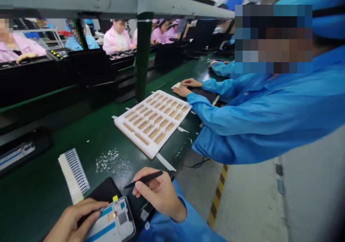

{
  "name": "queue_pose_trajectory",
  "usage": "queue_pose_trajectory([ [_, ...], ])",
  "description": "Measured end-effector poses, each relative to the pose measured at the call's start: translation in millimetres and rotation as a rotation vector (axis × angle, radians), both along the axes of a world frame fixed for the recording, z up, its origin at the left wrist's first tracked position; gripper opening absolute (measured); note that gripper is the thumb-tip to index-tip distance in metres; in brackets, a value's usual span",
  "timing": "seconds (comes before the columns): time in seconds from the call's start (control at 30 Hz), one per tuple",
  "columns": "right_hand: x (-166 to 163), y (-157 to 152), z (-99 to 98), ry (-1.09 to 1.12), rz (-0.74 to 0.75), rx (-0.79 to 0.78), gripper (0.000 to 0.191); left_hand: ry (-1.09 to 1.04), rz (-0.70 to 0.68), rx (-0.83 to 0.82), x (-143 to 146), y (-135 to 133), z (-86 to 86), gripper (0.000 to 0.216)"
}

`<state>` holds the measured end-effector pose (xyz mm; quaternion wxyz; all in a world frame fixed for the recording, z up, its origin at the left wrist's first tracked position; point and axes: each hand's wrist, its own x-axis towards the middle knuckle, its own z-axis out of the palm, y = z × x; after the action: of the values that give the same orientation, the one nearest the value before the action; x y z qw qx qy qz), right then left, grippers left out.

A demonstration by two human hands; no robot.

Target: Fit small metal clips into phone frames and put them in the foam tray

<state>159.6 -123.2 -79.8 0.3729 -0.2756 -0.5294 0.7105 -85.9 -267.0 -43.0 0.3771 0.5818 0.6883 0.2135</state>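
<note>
My left hand (74, 217) lies at the bottom of the view with its fingers and thumb gripping the side of an opened phone body (122, 225). The phone is pale inside, with blue strips, a grey square and a yellow tab. Under it is a black pad (106, 188). To the right, my right hand (161, 195) is closed round black tweezers (148, 178), their tip pointing left above the phone's upper edge. Beyond the phone, many tiny shiny pieces (111, 163) are scattered on the green bench. A sheet with black and white strips (77, 170) lies left of them.
A white slotted tray (129, 127) sits on the green bench (54, 199), with tape bits around it. Another phone part in a black holder (18, 154) is at the left. A green post (142, 58) rises behind. A co-worker in blue (242, 119) works at the right.
</note>
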Motion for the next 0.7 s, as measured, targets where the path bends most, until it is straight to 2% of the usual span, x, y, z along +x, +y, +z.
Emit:
queue_pose_trajectory([
  [0.13, -4, -16, 15.8, -0.051, 0.149, 0.091, 0.023, -0.075, 0.03, -0.015, 10, 1, 1.8, 0.039],
  [0.3, -19, -23, 15.2, -0.202, 0.242, 0.183, 0.009, -0.122, 0.071, -0.071, 14, -5, -5.4, 0.04],
  [0.7, -25, -25, 6.1, -0.258, 0.196, 0.139, 0.009, -0.11, 0.12, -0.108, 17, -6, -9.1, 0.045],
])
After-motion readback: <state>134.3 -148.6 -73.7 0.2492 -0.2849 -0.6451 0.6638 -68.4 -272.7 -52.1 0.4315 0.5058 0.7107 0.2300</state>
